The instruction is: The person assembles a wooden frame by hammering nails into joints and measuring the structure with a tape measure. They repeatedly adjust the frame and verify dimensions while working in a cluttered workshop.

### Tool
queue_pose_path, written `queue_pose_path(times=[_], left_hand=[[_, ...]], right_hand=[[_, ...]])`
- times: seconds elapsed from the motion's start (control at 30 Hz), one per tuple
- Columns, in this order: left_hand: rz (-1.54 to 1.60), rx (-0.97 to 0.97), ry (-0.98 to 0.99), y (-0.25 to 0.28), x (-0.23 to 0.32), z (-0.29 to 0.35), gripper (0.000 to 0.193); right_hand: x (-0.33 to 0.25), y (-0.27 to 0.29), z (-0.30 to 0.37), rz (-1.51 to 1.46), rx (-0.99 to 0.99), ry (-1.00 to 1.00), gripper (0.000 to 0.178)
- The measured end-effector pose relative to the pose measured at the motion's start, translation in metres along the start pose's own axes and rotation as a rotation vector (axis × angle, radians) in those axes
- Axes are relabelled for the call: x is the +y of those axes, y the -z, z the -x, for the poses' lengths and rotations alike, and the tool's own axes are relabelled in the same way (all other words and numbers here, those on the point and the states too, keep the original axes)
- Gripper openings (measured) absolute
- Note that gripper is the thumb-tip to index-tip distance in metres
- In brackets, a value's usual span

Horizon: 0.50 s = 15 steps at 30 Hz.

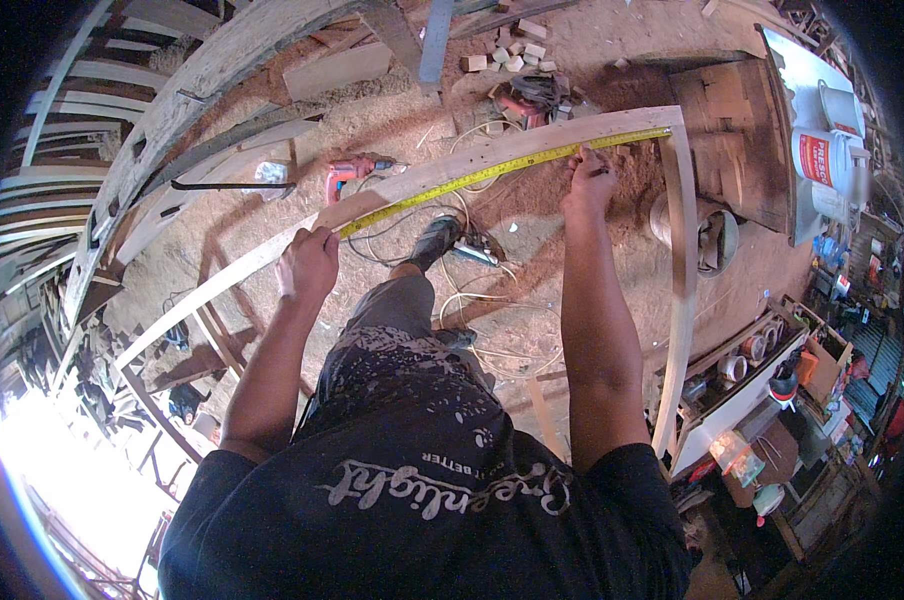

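Observation:
A yellow tape measure (472, 178) is stretched along the inner edge of a pale wooden beam (422, 182). Its far end reaches the corner where the beam meets an upright-looking wooden side piece (681, 250). At the left end of the tape, my left hand (309, 262) is closed, pressing the tape against the beam; any tape case there is hidden. My right hand (590, 185) is closed around a short dark pencil-like stick, with its fingertips close to the tape near the right corner.
On the dirt floor lie a red drill (350, 178), a blue power tool (477, 252), loose cables (502, 350) and several wood offcuts (517, 50). A large curved timber (172, 130) stands at left. White buckets (830, 160) and a cluttered shelf (742, 400) are at right.

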<state>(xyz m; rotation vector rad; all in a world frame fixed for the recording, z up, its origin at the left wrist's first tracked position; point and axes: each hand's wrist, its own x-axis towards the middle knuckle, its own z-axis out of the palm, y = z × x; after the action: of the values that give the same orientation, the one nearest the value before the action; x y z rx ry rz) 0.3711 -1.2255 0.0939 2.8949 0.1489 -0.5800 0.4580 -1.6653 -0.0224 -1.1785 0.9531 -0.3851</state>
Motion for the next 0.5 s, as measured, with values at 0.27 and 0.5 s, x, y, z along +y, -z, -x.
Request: queue_pose_path(times=[0.27,0.5], left_hand=[[-0.019,0.002,-0.037,-0.003,-0.008,-0.004,0.026],[-0.017,-0.023,-0.009,0.007,0.0,-0.005,0.027]], right_hand=[[-0.003,0.0,0.0,0.008,0.009,0.022,0.015],[0.018,0.011,-0.018,0.07,0.001,0.091,0.013]])
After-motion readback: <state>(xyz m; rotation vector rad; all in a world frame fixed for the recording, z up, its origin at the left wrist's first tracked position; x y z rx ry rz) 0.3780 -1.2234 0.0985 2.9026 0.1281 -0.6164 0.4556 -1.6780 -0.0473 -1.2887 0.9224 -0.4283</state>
